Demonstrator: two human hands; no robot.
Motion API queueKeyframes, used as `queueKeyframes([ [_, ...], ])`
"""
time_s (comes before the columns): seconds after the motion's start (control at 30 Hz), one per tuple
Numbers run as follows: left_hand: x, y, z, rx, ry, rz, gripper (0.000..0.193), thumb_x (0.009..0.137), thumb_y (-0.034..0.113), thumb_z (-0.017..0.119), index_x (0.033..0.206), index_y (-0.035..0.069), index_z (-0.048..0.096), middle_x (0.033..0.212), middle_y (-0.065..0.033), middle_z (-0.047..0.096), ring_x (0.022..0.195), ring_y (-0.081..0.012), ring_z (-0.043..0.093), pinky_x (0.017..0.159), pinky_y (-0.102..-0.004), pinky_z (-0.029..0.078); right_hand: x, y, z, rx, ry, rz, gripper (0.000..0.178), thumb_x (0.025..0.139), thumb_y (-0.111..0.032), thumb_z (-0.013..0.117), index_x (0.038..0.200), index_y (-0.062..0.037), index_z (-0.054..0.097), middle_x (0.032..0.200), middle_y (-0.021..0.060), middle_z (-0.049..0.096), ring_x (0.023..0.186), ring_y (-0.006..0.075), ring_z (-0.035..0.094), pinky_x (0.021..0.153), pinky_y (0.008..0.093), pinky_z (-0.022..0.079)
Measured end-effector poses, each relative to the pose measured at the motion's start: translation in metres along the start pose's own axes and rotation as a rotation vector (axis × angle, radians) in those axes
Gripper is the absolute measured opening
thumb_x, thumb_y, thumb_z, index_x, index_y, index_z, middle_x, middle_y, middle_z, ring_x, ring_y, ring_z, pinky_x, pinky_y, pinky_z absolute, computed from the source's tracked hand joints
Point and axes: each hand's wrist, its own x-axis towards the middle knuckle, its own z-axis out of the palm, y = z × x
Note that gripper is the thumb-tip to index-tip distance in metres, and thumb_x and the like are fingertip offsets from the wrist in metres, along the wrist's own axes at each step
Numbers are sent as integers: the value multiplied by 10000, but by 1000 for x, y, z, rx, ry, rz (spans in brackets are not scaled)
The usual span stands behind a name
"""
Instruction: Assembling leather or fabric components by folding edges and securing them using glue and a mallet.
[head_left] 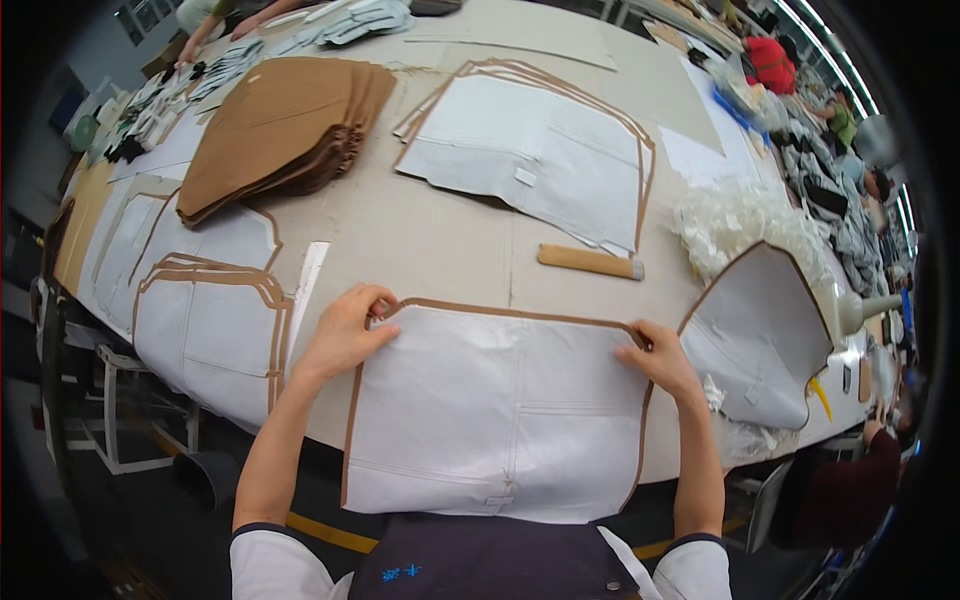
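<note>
**Along the near side of the counter point(460, 250), a white panel point(500, 410) pinched between left hand point(360, 325) and right hand point(655, 355)**

Pale and broad, the counter spreads under everything, its far ends bent and lost in the dark rim of the view. The white panel, bound in brown, covers part of the near edge, its lower border reaching over the dark apron point(490, 560).

Taking the white panel as the clock's centre, white stacked pieces point(530, 140) lie at twelve o'clock, a thick brown stack point(270, 130) at eleven and more brown-edged pieces point(210, 320) at ten. A curled panel point(750, 350) stands between two and three; its fold hides part of it. Pale scraps point(740, 230) heap at two, too tangled to tell apart.

The left hand is at the panel's ten o'clock corner, the right hand at its two o'clock corner. Each is clamped on the bound edge, thumb on the near face, fingers curled in close; some fingertips are hidden. The panel lies at four o'clock from the left hand, eight from the right.

A brown strip point(585, 261) with a grey end rests at one o'clock. Smallest is a faint tab point(498, 501) at six, its detail hard to make out.
</note>
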Motion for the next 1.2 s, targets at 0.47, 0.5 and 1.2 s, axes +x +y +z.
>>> queueKeyframes([
  [0.47, 131, 11, -335, 408, 664, 282, 229, 843, 250, 790, 842, 26, 741, 690, -26, 671, 661, -119, 614, 636, -322, 480, 232, -280, -95, 118, 339, -722, 205, 961, -129, 721, 1065, 47, 745, 874, 1, 698, 848, 70, 590, 767, 253, 466],
  [0.5, 140, 12, -365, 369, 807, 248, 206, 858, 264, 781, 895, 62, 778, 710, -56, 719, 721, -117, 703, 658, -317, 532, 258, -313, -79, 195, 433, -850, 218, 981, -150, 734, 1096, 34, 752, 917, 6, 706, 859, 73, 593, 799, 257, 481],
  [1.2, 110, -345, -290, -548, 1100, -54, 632, 745, -201, 357, 1230, -35, 727, 1219, -119, 739, 1241, -217, 662, 1080, -310, 474, 354, -320, 225, -294, 368, -1204, 435, 824, 40, 635, 1240, -67, 704, 1238, 94, 689, 1183, 317, 612, 1007, 444, 468],
])
